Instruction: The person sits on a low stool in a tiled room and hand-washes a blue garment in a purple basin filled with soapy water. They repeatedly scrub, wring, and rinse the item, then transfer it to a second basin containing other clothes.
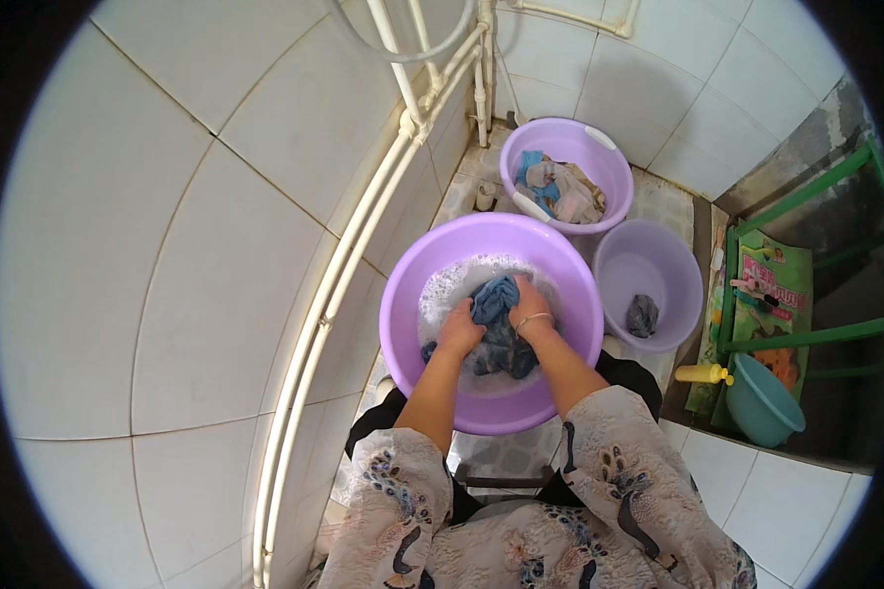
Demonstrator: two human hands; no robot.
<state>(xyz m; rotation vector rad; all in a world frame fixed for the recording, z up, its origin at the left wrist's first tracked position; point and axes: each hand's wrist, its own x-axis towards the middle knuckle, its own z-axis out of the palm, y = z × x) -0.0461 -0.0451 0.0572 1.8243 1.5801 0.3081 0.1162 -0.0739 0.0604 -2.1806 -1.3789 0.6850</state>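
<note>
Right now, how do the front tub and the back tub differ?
- Contents: the front tub holds sudsy water and blue cloth; the back tub holds a heap of mixed clothes, no water visible.
- Handling: left hand and right hand grip cloth in the front tub; neither touches the back tub.

Shared: both round and purple.

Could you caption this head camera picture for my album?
Left hand and right hand grip wet blue cloth above sudsy water in a wide purple basin.
</note>
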